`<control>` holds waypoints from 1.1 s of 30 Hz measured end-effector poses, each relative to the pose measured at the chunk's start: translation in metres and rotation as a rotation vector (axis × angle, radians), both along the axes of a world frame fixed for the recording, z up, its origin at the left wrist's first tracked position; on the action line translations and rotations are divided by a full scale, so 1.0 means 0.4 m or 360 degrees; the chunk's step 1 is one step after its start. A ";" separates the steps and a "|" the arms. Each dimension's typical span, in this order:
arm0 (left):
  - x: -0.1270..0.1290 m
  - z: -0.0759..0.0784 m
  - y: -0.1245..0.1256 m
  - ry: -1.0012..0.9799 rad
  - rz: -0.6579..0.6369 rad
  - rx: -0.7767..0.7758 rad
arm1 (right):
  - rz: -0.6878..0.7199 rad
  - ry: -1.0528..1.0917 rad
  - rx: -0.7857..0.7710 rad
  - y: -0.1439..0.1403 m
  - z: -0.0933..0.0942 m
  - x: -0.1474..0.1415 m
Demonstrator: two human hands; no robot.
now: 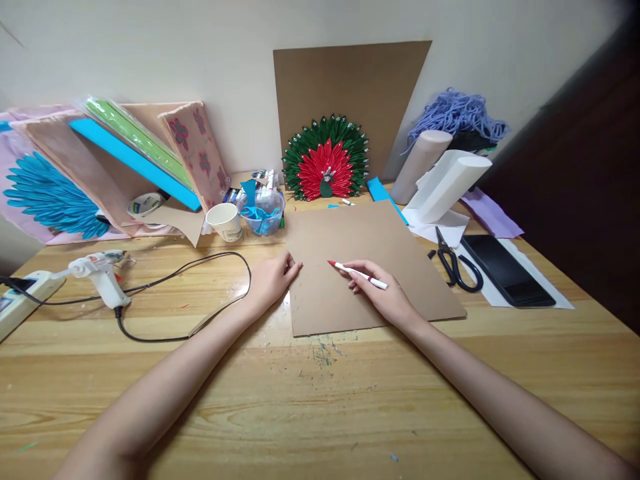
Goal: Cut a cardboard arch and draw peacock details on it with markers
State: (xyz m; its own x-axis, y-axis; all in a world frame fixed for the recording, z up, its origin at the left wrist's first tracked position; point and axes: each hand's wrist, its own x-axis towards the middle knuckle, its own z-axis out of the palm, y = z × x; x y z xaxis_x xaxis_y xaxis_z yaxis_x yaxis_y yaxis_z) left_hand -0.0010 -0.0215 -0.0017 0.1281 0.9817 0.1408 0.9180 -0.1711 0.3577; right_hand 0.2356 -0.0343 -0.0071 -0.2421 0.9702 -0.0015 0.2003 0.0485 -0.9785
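Note:
A brown cardboard sheet lies flat on the wooden table in front of me. My right hand pinches a white marker whose red tip points up and left, just at the sheet's surface. Whether the tip touches the sheet I cannot tell, and no drawn line shows. At the sheet's left edge rests my left hand, its fingers curled and gripping that edge. Behind the sheet stands a red and green ribbon peacock, with a second cardboard panel leaning on the wall.
Left: a white glue gun with a looping black cord, a power strip, a paper cup and a plastic tub. Right: black scissors, a phone, paper rolls and purple yarn.

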 end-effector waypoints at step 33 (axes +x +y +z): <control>-0.003 0.004 0.003 -0.0023 0.0056 -0.0031 | -0.0448 0.0047 0.0119 -0.043 -0.017 0.166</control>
